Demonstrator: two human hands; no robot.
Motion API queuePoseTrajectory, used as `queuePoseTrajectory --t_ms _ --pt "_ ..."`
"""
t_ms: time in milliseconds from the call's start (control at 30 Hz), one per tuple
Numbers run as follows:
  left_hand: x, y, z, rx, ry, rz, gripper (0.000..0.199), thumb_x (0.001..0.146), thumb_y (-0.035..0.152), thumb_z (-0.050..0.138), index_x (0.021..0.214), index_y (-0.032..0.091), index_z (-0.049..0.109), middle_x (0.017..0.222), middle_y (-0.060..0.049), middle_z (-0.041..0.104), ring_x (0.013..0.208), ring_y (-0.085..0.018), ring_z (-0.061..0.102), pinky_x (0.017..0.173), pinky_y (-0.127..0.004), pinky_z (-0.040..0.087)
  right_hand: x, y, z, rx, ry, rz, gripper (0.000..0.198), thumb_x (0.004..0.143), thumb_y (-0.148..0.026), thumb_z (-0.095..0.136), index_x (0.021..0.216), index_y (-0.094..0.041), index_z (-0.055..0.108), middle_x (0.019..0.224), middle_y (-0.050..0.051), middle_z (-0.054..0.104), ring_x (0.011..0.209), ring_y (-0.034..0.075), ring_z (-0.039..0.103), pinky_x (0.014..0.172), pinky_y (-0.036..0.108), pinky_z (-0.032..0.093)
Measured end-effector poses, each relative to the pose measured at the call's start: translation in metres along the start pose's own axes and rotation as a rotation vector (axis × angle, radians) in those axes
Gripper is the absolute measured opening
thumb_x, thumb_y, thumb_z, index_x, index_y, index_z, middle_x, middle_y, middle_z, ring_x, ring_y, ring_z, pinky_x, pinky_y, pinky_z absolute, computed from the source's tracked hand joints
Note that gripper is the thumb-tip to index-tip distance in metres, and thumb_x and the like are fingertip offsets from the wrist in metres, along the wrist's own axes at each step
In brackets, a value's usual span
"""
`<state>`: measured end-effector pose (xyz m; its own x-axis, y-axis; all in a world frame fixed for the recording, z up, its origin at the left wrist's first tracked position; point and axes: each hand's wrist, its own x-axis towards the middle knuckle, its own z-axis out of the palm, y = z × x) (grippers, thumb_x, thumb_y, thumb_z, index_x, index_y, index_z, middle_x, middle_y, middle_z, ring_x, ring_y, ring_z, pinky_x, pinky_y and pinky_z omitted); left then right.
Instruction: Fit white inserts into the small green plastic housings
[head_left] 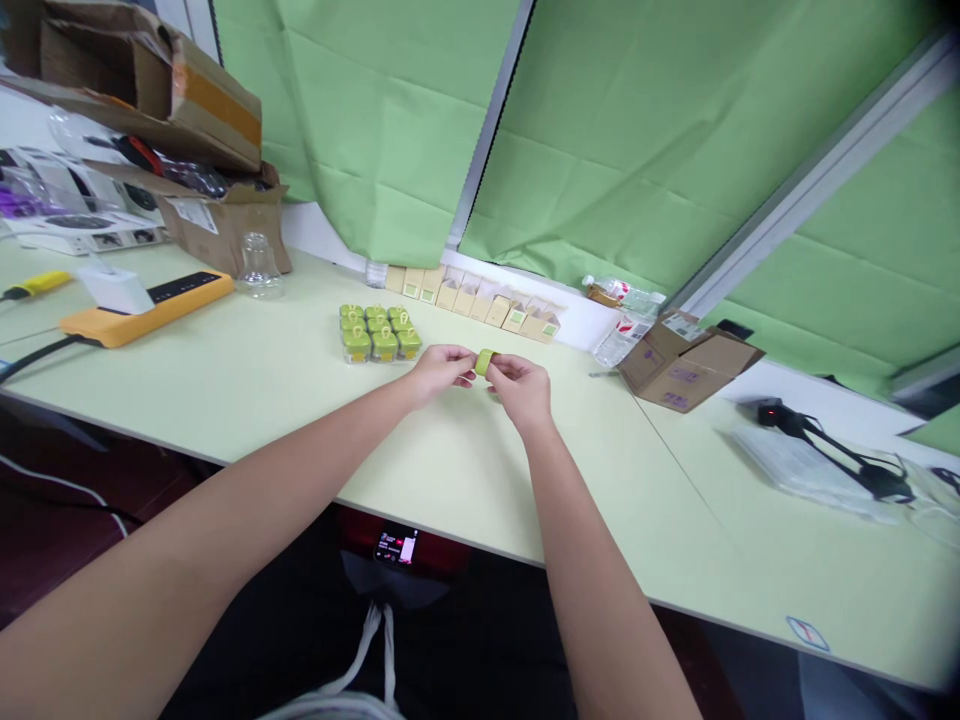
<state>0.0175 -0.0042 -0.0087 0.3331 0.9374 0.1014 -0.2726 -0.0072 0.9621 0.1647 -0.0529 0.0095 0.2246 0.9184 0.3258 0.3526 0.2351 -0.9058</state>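
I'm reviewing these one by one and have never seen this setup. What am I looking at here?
There is no machine: these are a person's bare left hand and right hand, seen in one picture from a camera worn on the head, looking forward and down. The right fingers hold a small green piece, with the left fingertips close against it. On the pale table are a block of green-topped containers, a row of small cartons, an orange power strip and an open cardboard box.
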Motion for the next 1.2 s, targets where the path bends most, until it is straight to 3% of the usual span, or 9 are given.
queuePoseTrajectory --t_ms 600,1200 --pt "0.000 0.001 0.000 -0.038 0.002 -0.035 0.017 0.079 0.028 0.072 0.088 0.013 0.071 0.085 -0.007 0.068 0.070 -0.013 0.064 0.067 -0.029 0.054 0.001 0.005 0.002 0.001 -0.015 -0.083 0.027 0.074 -0.036 0.067 0.095 -0.020 0.076 0.092 0.003 0.076 0.081 0.019 0.070 0.066 0.033 0.063" --pt "-0.005 0.007 0.004 0.082 0.044 -0.052 0.012 0.080 0.025 0.067 0.085 0.015 0.069 0.088 -0.006 0.067 0.070 -0.012 0.063 0.060 -0.024 0.049 0.005 0.013 0.003 -0.051 -0.014 -0.090 0.031 0.079 -0.042 0.062 0.095 -0.019 0.075 0.085 0.004 0.076 0.074 0.019 0.072 0.073 0.034 0.062"
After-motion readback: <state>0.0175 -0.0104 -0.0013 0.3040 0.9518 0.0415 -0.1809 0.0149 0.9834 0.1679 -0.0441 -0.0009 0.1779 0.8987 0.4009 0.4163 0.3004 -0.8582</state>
